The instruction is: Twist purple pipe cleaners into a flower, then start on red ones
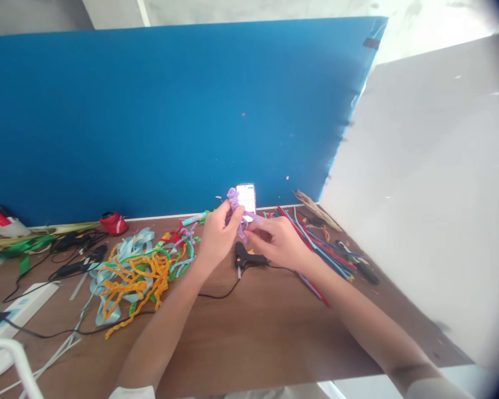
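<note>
A twisted purple pipe cleaner (233, 197) is held up above the table, its upper part coiled into a bumpy bundle. My left hand (221, 231) pinches it below the coil. Thumb and fingers of my right hand (276, 238) are closed on a loose purple strand at the lower right of the bundle. Part of the piece is hidden behind my fingers. Just behind it a phone (247, 198) with a lit screen leans against the blue panel. Below my hands lies a black hot glue gun (248, 257) with its cord.
Orange pipe-cleaner pieces (143, 277) and light blue ribbon (139, 242) are heaped on the left. Red and blue pipe cleaners (322, 246) lie right, beside pliers (366, 271). A white power strip (23, 307) and cables sit far left. A blue panel (170, 122) stands behind.
</note>
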Available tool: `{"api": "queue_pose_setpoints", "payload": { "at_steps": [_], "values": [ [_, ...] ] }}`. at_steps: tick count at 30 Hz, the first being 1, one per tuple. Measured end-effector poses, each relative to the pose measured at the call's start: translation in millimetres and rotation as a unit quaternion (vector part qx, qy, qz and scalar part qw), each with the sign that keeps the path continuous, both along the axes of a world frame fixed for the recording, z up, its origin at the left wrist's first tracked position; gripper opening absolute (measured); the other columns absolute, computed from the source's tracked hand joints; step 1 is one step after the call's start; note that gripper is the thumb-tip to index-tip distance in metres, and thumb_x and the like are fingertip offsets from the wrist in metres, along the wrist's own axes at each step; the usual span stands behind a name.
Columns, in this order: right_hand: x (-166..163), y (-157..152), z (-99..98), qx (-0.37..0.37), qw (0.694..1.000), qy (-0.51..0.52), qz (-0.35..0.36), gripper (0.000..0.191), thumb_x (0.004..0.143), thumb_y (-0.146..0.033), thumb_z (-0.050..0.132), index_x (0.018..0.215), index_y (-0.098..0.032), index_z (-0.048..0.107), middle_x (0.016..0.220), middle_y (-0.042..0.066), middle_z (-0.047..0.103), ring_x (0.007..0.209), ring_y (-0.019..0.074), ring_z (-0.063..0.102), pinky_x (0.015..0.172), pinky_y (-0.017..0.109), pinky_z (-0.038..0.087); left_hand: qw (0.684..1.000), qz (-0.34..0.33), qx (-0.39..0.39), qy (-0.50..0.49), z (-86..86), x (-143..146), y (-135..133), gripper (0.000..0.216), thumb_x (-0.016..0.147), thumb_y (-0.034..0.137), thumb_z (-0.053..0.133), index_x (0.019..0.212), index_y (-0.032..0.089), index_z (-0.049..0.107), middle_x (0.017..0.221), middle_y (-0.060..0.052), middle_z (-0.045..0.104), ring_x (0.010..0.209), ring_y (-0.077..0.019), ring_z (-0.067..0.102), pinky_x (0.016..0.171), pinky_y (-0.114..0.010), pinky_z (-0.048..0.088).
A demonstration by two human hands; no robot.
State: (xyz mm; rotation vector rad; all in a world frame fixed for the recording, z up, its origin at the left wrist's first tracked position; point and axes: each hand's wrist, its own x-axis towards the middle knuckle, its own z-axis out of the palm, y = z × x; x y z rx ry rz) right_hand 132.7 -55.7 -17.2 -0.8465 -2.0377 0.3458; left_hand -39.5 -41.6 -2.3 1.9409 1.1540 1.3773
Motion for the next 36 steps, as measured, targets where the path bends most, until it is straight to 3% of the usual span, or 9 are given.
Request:
{"api": "queue_pose_setpoints", "payload": {
  "at_steps": [3, 6, 10, 17, 21, 24, 28, 30, 36],
  "values": [
    [-1.5, 2.0, 4.9, -0.186, 0.969, 0.108, 0.118, 0.028, 0.098, -0.037, 0.053, 0.077, -0.02, 0.06, 0.064, -0.002, 0.059, 0.052, 0.011, 0.053, 0.052, 0.025, 0.038, 0.999, 0.002, 0.024, 0.034, -0.1, 0.2, 0.0, 0.028, 0.098, 0.043, 0.051, 0.085, 0.019, 0.056, 0.069, 0.0, 0.058, 0.061, -0.012, 0.05, 0.055, -0.022, 0.039],
    [-1.4, 6.7, 5.6, -0.29, 0.921, 0.212, 0.151, 0.029, 0.096, -0.045, 0.055, 0.087, -0.019, 0.064, 0.077, 0.001, 0.066, 0.05, 0.0106, 0.057, 0.047, 0.024, 0.037, 0.997, 0.011, 0.045, 0.065, 1.9, 0.9, -2.5, 0.027, 0.099, 0.042, 0.048, 0.087, 0.018, 0.056, 0.067, 0.0, 0.059, 0.058, -0.0115, 0.05, 0.054, -0.022, 0.038],
    [-1.8, 8.7, 5.6, -0.333, 0.887, 0.288, 0.142, 0.038, 0.093, -0.053, 0.057, 0.092, -0.017, 0.069, 0.09, 0.007, 0.072, 0.052, 0.0101, 0.059, 0.045, 0.024, 0.037, 0.992, 0.033, 0.08, 0.097, 5.0, 1.1, -6.2, 0.028, 0.101, 0.04, 0.046, 0.087, 0.018, 0.056, 0.067, 0.0, 0.061, 0.058, -0.012, 0.053, 0.056, -0.023, 0.038],
    [-6.5, 5.2, 6.2, -0.415, 0.819, 0.364, 0.161, 0.038, 0.082, -0.052, 0.074, 0.074, -0.016, 0.066, 0.058, -0.003, 0.052, 0.049, 0.0069, 0.04, 0.046, 0.022, 0.028, 0.973, 0.04, 0.153, 0.166, 0.1, 0.3, -3.5, 0.026, 0.1, 0.036, 0.049, 0.086, 0.017, 0.06, 0.07, -0.003, 0.065, 0.062, -0.015, 0.057, 0.061, -0.026, 0.039],
    [-8.0, 0.2, 7.6, -0.403, 0.804, 0.405, 0.163, 0.032, 0.075, -0.042, 0.083, 0.094, -0.02, 0.07, 0.057, -0.006, 0.049, 0.053, 0.0082, 0.038, 0.05, 0.023, 0.029, 0.986, 0.033, 0.123, 0.112, -2.1, 1.8, -2.3, 0.025, 0.1, 0.037, 0.049, 0.099, 0.016, 0.063, 0.078, -0.004, 0.069, 0.066, -0.0152, 0.061, 0.064, -0.026, 0.043],
    [-7.5, -0.8, 9.0, -0.428, 0.802, 0.371, 0.188, 0.03, 0.079, -0.046, 0.078, 0.079, -0.019, 0.065, 0.062, -0.003, 0.054, 0.052, 0.0079, 0.039, 0.048, 0.024, 0.026, 0.984, 0.048, 0.111, 0.133, -0.9, 3.0, -3.0, 0.024, 0.099, 0.036, 0.05, 0.091, 0.017, 0.061, 0.069, -0.003, 0.066, 0.061, -0.0145, 0.058, 0.061, -0.026, 0.04],
    [-0.3, 3.6, 11.7, -0.386, 0.865, 0.286, 0.148, 0.032, 0.086, -0.046, 0.07, 0.074, -0.017, 0.065, 0.066, 0.0, 0.061, 0.051, 0.0083, 0.043, 0.048, 0.025, 0.027, 0.971, 0.071, 0.116, 0.196, 1.1, 3.5, -2.6, 0.026, 0.096, 0.029, 0.052, 0.073, 0.018, 0.053, 0.06, 0.0, 0.056, 0.055, -0.013, 0.048, 0.057, -0.027, 0.033],
    [4.7, 6.1, 13.4, -0.354, 0.881, 0.287, 0.127, 0.026, 0.087, -0.043, 0.068, 0.081, -0.018, 0.067, 0.065, 0.0, 0.063, 0.049, 0.0083, 0.044, 0.049, 0.025, 0.028, 0.97, 0.053, 0.138, 0.192, 1.3, 3.8, -2.2, 0.023, 0.097, 0.027, 0.052, 0.076, 0.018, 0.054, 0.07, -0.002, 0.059, 0.063, -0.0143, 0.052, 0.062, -0.027, 0.038],
    [8.0, 11.3, 12.6, -0.391, 0.857, 0.308, 0.133, 0.031, 0.086, -0.045, 0.069, 0.074, -0.017, 0.063, 0.062, 0.0, 0.061, 0.048, 0.0081, 0.042, 0.046, 0.025, 0.026, 0.966, -0.002, 0.192, 0.176, -2.1, 5.0, 0.2, 0.013, 0.101, 0.025, 0.047, 0.095, 0.018, 0.056, 0.1, -0.007, 0.062, 0.093, -0.0188, 0.059, 0.084, -0.031, 0.047]
  ]
}}
